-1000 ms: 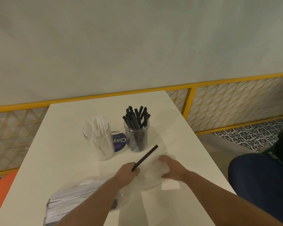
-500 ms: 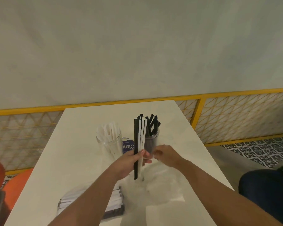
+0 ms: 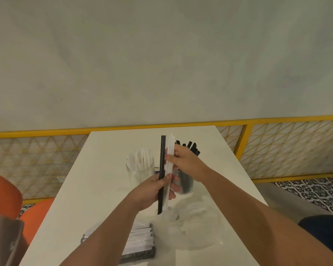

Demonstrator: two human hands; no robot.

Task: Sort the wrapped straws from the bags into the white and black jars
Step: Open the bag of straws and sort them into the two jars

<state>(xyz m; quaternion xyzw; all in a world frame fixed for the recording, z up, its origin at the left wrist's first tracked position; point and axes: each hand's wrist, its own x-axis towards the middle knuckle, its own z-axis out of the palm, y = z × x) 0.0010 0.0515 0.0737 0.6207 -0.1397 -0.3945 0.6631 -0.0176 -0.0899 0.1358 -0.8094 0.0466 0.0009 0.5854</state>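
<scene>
Gripping the lower half of an upright bundle, the left hand (image 3: 156,191) has its thumb and fingers curled round 1 black wrapped straw (image 3: 162,160) and a few white wrapped straws (image 3: 170,143) — the black one on the left, the white ones pressed against its right side. The right hand (image 3: 183,158) pinches the white wrapped straws higher up, its fingertips (image 3: 167,156) laid across their front.

The bundle stands above the white table (image 3: 104,179), in front of 2 clear jars. The jar of white straws (image 3: 140,169) sits just left of the bundle. The jar of black straws (image 3: 187,186) is mostly hidden behind both hands, and its straw tips show past the right knuckles.

Nearer the person, a crumpled clear plastic bag (image 3: 192,227) lies on the table beside the right forearm. A second bag (image 3: 140,240), packed with wrapped straws, lies flat partly under the left forearm.

A yellow mesh railing (image 3: 246,143) runs behind the table below a grey wall (image 3: 161,64). An orange seat (image 3: 6,192) shows at the left — patterned floor tiles (image 3: 315,191) at the right.
</scene>
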